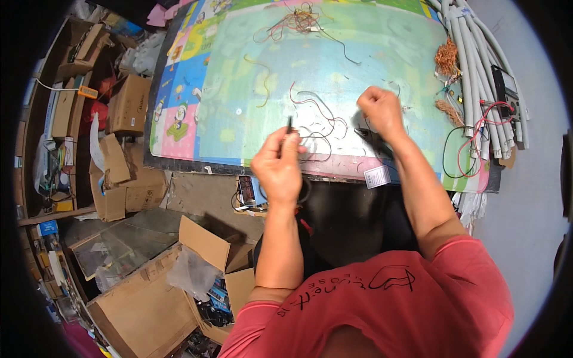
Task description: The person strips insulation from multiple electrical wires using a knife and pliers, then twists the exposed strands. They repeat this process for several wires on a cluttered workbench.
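Observation:
My left hand [279,160] is closed in a pinch near the table's front edge, with a thin black cable [290,123] sticking up between thumb and fingers. A dark loop of it shows beside the wrist. My right hand [383,112] is raised over the table to the right, its fingers curled in a fist; whatever it holds is hidden. Just below that hand lies a dark tool [363,132], partly in shadow. Between my hands are a dark wire loop [316,136], red and dark wires [319,104] and many small dark clippings.
A tangle of thin wires [301,21] lies at the table's far side, a yellow wire [267,83] left of centre. White conduits [471,77], copper strands [446,56] and a meter with red leads [506,86] line the right edge. Cardboard boxes [143,298] stand on the left floor.

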A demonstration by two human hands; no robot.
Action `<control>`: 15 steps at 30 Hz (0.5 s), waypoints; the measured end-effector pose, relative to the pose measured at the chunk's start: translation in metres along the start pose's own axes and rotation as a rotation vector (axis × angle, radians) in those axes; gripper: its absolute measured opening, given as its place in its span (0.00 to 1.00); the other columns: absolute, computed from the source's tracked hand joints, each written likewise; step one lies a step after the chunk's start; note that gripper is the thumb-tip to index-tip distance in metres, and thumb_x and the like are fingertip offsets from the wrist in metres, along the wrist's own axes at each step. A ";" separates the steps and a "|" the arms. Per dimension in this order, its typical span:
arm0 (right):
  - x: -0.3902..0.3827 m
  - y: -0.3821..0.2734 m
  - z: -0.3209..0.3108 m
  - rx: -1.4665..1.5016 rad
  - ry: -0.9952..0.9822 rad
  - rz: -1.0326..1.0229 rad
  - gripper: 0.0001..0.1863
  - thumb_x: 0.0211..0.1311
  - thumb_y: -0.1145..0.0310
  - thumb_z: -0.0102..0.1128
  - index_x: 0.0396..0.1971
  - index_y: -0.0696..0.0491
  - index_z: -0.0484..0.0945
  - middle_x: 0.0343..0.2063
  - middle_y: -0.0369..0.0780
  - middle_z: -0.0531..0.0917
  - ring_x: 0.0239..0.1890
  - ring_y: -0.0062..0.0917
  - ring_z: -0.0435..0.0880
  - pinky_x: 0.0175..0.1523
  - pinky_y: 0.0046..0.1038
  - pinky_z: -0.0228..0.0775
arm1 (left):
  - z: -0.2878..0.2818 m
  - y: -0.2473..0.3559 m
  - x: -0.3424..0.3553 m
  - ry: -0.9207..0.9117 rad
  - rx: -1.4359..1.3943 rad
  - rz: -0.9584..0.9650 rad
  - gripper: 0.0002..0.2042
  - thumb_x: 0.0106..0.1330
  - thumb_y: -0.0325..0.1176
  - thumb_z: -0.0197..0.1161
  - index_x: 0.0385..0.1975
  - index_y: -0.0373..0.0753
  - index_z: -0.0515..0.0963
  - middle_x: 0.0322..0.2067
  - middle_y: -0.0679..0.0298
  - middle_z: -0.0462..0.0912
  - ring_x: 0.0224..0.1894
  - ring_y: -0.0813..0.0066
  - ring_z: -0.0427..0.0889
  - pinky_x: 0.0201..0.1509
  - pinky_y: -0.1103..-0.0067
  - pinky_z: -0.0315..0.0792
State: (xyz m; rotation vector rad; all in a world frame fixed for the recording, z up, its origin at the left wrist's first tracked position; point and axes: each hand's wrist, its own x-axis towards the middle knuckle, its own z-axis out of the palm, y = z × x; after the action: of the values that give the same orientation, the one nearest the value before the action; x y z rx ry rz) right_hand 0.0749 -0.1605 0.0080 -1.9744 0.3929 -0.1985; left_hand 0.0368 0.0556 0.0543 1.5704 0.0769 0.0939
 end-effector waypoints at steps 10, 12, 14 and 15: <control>-0.034 -0.045 0.017 0.257 -0.412 -0.084 0.12 0.63 0.65 0.56 0.33 0.59 0.80 0.20 0.36 0.79 0.19 0.18 0.77 0.27 0.23 0.69 | -0.003 -0.006 0.008 -0.178 -0.190 -0.253 0.07 0.65 0.26 0.58 0.38 0.28 0.77 0.27 0.59 0.81 0.24 0.79 0.78 0.25 0.85 0.68; -0.042 -0.052 0.019 0.345 -0.534 -0.085 0.11 0.63 0.66 0.55 0.35 0.60 0.79 0.23 0.37 0.80 0.20 0.17 0.78 0.27 0.22 0.70 | -0.001 -0.008 0.008 -0.183 -0.169 -0.211 0.07 0.66 0.26 0.57 0.39 0.30 0.76 0.26 0.60 0.81 0.23 0.80 0.78 0.25 0.85 0.68; -0.046 -0.055 0.018 0.374 -0.647 -0.044 0.11 0.64 0.67 0.55 0.35 0.61 0.79 0.25 0.38 0.80 0.20 0.18 0.78 0.28 0.22 0.70 | 0.003 -0.011 0.005 -0.185 -0.124 -0.174 0.06 0.67 0.26 0.55 0.40 0.31 0.74 0.25 0.62 0.80 0.23 0.81 0.77 0.24 0.86 0.67; -0.045 -0.055 0.017 0.341 -0.657 -0.040 0.11 0.63 0.68 0.55 0.35 0.61 0.79 0.25 0.38 0.80 0.20 0.18 0.78 0.27 0.22 0.70 | 0.006 -0.012 0.004 -0.184 -0.089 -0.154 0.06 0.68 0.26 0.54 0.40 0.32 0.73 0.24 0.63 0.79 0.22 0.82 0.76 0.23 0.86 0.67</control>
State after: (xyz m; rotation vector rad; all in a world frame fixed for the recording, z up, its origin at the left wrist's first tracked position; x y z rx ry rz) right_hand 0.0482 -0.1085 0.0516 -1.5972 -0.1051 0.3364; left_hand 0.0418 0.0502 0.0423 1.4729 0.0479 -0.1657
